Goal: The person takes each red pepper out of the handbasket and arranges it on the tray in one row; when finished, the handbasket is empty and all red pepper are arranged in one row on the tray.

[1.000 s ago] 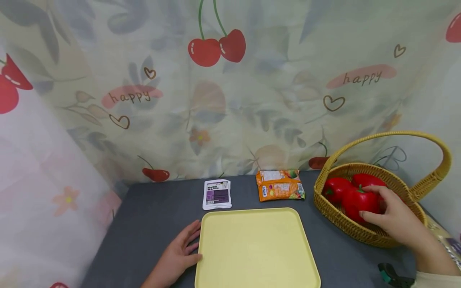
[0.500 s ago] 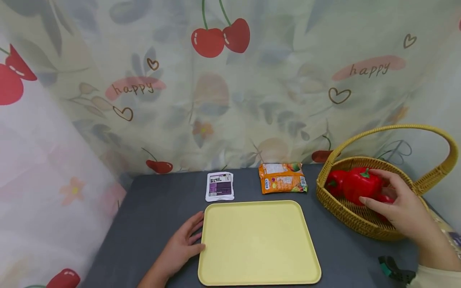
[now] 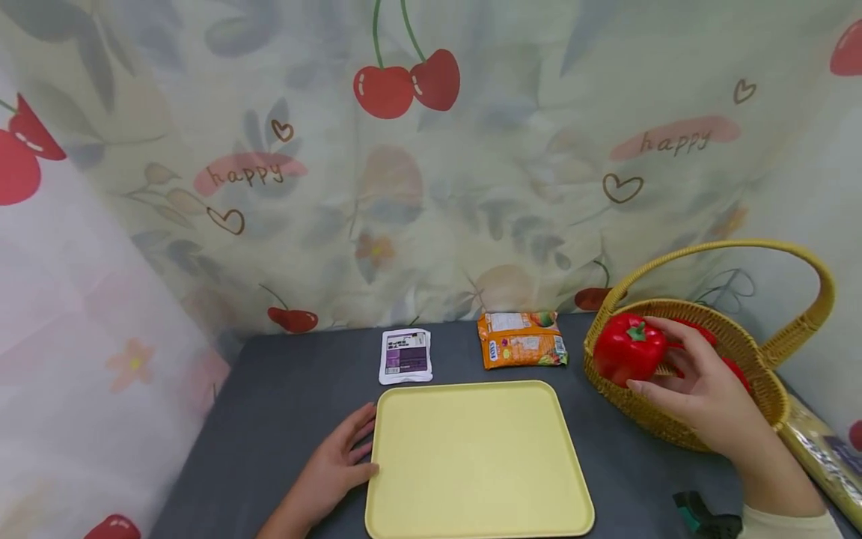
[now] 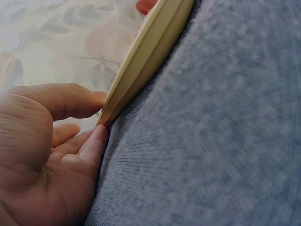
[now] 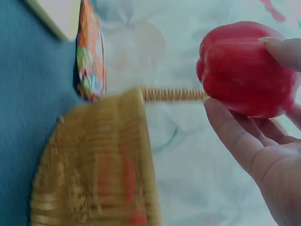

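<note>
My right hand (image 3: 703, 393) grips a glossy red bell pepper (image 3: 626, 358) with a green stem, thumb and fingers on its sides. In the right wrist view the bell pepper (image 5: 244, 70) is up above the rim of the wicker basket (image 5: 113, 127). More red peppers (image 3: 700, 333) lie in the basket, partly hidden behind the hand. At the left side of a pale yellow rectangular tray (image 3: 478, 457), my left hand (image 3: 330, 471) rests with fingers loosely extended. Its thumb and fingertips touch the tray's edge, seen closely in the left wrist view.
Behind the tray lie a white and purple packet (image 3: 405, 356) and an orange snack bag (image 3: 523, 340). A tall handle (image 3: 727, 247) arches over the basket. A black and green object (image 3: 703, 516) is near the right sleeve; a shiny gold packet (image 3: 818, 449) lies at the right edge.
My right hand has lifted the bell pepper out from among the others and moved it left to the basket's near-left rim. The left hand stays at the tray's edge.
</note>
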Tool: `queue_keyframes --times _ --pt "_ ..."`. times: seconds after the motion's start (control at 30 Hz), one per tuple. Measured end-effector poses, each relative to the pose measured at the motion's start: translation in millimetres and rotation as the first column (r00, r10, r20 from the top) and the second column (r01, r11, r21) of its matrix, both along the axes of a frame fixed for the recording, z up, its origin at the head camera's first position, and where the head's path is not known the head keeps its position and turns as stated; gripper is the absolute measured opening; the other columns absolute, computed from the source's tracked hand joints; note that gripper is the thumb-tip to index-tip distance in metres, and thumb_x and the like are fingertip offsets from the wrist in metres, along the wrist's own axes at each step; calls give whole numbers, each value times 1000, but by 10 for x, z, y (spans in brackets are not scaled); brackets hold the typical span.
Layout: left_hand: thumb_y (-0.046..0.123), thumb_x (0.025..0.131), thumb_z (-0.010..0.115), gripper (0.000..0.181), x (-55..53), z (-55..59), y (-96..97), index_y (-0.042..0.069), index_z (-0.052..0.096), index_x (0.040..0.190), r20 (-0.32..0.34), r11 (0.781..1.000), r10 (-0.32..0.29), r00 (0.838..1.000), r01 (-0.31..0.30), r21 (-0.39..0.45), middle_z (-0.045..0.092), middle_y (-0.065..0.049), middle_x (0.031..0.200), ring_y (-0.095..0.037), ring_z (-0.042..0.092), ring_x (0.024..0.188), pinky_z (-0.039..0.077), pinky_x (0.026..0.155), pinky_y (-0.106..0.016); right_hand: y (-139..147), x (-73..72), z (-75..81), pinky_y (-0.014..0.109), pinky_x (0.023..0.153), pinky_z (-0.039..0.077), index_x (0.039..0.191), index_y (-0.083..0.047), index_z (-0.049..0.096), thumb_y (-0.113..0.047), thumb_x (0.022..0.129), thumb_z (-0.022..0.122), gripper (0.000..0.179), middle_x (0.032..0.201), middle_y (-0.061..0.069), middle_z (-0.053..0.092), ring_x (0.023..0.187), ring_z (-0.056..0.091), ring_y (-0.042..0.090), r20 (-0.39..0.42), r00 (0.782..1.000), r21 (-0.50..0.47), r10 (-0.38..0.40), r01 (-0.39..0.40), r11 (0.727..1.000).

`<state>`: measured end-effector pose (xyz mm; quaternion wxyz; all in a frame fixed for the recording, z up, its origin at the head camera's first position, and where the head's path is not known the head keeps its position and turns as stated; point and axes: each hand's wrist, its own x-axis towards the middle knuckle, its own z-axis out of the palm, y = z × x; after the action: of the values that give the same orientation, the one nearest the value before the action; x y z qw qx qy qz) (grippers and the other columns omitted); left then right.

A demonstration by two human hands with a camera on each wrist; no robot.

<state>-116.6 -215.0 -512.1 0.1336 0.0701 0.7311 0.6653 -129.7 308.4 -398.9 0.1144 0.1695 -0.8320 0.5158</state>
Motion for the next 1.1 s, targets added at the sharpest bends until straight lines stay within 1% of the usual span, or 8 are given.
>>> queue_keyframes --times 0.2,0.3,0.37,0.57,0.7,0.83,0.93,1.1 --pt "-12 92 76 94 5 -10 -14 -1 26 171 10 1000 -10 1000 10 17 27 -25 174 -42 28 159 45 118 -41 -293 22 -40 32 81 66 166 -4 33 15 89 81 93 152 8 46 119 66 9 2 990 -73 139 -139 988" --pt "-13 91 76 95 5 -12 -7 -3 24 171 13 999 -11 1000 11 31 26 -27 174 -43 27 159 44 119 -42 -423 11 -72 35 82 66 164 -2 35 16 88 82 92 152 13 45 124 63 10 -4 979 -91 204 -204 975" --pt "-14 91 76 95 6 -8 -4 -3 25 170 13 1000 -6 1000 5 30 26 -27 174 -43 27 159 44 119 -44 -512 -5 -102 35 84 65 162 -2 37 15 87 84 90 152 15 45 127 60 10 -6 972 -82 233 -233 969" --pt "-13 91 76 95 -4 -15 2 -2 26 170 11 1000 -1 1000 1 30 27 -25 174 -41 27 159 43 120 -45 -785 -58 -231 34 89 63 159 -5 44 9 86 88 87 148 17 48 125 60 12 24 955 -62 295 -293 954" --pt "-14 91 76 95 -9 -28 -1 -2 26 170 14 999 -5 1000 5 35 26 -26 174 -42 27 159 43 119 -45 -988 -85 -289 38 89 64 158 -7 47 6 86 90 85 144 16 51 127 61 24 34 936 -67 351 -348 935" --pt "-13 91 76 95 -14 -23 -5 -1 26 171 21 1000 -1 1000 0 23 27 -25 174 -41 28 159 43 119 -46 -1187 -102 -269 40 88 65 156 -12 51 0 87 92 81 144 12 54 128 59 35 71 924 -33 375 -374 927" --pt "-13 91 76 95 -13 -12 -9 -1 27 171 27 1000 5 1000 -6 18 27 -24 174 -41 28 159 43 120 -47 -1336 -139 -232 38 89 64 155 -16 53 -3 88 92 79 144 7 55 127 59 35 111 917 11 382 -386 923" --pt "-14 91 76 95 -9 13 -6 -3 26 170 29 1000 8 1000 -9 19 26 -26 174 -42 27 159 42 120 -47 -1567 -241 -199 39 91 64 156 -17 52 -6 90 90 77 142 4 57 123 60 31 167 902 49 398 -411 910"
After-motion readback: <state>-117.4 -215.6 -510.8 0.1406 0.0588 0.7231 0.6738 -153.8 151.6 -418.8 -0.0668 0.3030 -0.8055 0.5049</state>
